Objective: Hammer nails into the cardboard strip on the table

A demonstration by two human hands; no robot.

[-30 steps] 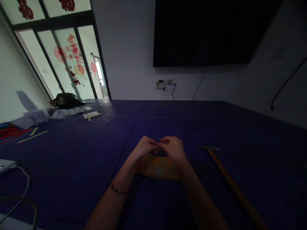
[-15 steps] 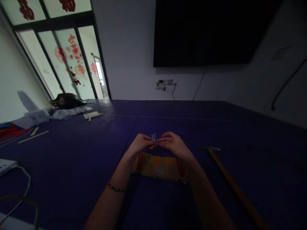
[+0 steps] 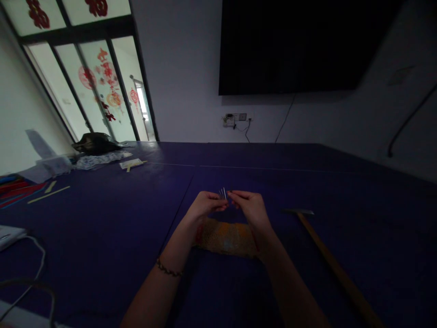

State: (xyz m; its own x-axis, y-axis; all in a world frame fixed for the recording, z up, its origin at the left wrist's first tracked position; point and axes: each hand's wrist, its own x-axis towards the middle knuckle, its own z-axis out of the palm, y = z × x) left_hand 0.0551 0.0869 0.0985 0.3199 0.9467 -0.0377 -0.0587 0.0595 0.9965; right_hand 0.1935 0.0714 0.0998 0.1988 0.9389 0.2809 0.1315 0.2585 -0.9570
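Note:
My left hand is closed in a pinch around several thin, silvery nails whose shafts fan upward. Just to the right of them, my right hand has its thumb and fingertips pressed together. Anything between those fingertips is too small and dark to make out. Beneath both hands lies a yellowish-orange packet with red bands at its ends, partly covered by my forearms. To the right, a hammer with a long wooden handle and a thin metal head rests on the table.
The dark blue table runs back to the wall. At its left are coloured strips, a white device with cables, and crumpled plastic by a black bag. A small white packet lies further back.
My right hand's fingers have gone from loosely extended to a pinch and rise slightly beside the nails. The nails in my left hand are now more spread and tilted.

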